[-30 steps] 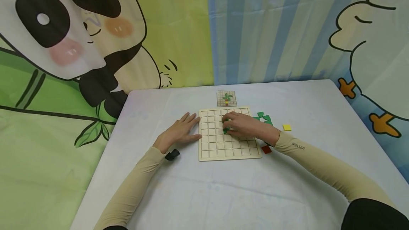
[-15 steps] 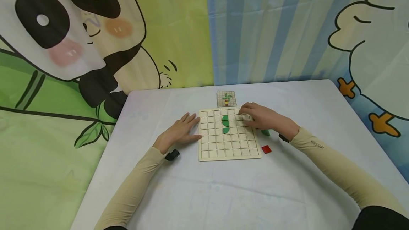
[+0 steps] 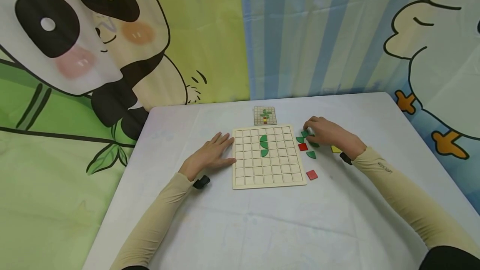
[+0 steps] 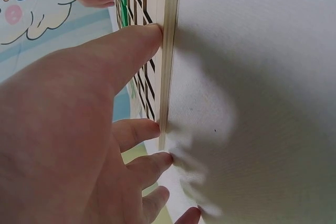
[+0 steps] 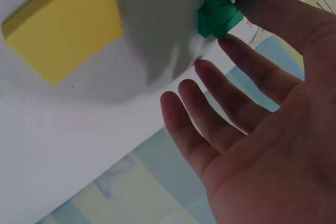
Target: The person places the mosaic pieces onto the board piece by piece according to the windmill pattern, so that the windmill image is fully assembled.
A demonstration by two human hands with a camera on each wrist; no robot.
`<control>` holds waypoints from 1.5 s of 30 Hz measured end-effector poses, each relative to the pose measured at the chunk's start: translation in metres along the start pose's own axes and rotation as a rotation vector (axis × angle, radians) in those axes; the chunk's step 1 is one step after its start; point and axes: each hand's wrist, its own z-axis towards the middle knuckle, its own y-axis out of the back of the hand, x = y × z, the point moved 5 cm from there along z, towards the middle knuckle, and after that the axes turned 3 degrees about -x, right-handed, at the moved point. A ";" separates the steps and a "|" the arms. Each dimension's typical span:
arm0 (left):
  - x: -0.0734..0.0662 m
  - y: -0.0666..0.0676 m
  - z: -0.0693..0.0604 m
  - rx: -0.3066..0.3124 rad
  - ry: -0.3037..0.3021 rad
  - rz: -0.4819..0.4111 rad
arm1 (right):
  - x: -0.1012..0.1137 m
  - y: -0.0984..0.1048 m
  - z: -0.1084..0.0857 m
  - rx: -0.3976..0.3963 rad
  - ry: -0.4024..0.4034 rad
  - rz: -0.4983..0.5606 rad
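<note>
A square wooden grid board (image 3: 247,180) lies on the table with 3 green quarter-round tiles (image 3: 264,152) in a column on it. My left hand (image 3: 206,157) rests at the board's left edge, fingers spread; in the left wrist view the thumb and index fingertip (image 4: 152,128) touch its rim. Right of the board, my right hand (image 3: 328,132) is over a cluster of loose green tiles. In the right wrist view its thumb and index finger pinch a green tile (image 5: 227,17), while the other fingers stay extended. The hand partly hides the cluster in the head view.
A small pattern card (image 3: 265,115) lies behind the board. Beside the board's right edge are a red square tile (image 3: 303,147), a green tile (image 3: 311,154) and another red square tile (image 3: 312,174). A yellow square tile (image 3: 335,149) lies farther right, near the right wrist.
My right hand has moved right, off the board to the loose green tiles, uncovering the green tiles on the board. The left hand has stayed at the board's edge.
</note>
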 end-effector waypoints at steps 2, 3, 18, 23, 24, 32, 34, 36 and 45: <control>0.000 -0.001 0.000 0.004 0.002 -0.001 | 0.000 -0.001 0.000 -0.001 -0.003 -0.006; 0.001 -0.001 0.000 0.006 0.003 -0.002 | 0.001 -0.001 0.000 -0.002 -0.001 -0.002; -0.002 0.002 -0.002 0.000 0.007 -0.023 | 0.020 -0.003 -0.003 0.005 0.175 0.116; -0.001 0.001 -0.002 0.001 0.005 -0.021 | 0.022 -0.003 -0.004 -0.018 0.183 0.107; -0.001 0.001 -0.002 0.002 0.005 -0.021 | 0.021 -0.003 -0.004 -0.023 0.183 0.105; -0.001 0.001 -0.002 0.001 0.002 -0.024 | 0.022 -0.006 -0.003 -0.047 0.187 0.113; -0.001 0.001 -0.002 0.002 0.001 -0.026 | 0.023 -0.006 -0.003 -0.044 0.183 0.113; -0.002 0.002 -0.002 0.002 0.001 -0.025 | 0.023 -0.006 -0.003 -0.040 0.184 0.105; -0.003 0.002 -0.002 0.001 0.002 -0.020 | 0.027 0.006 -0.001 -0.044 0.183 0.071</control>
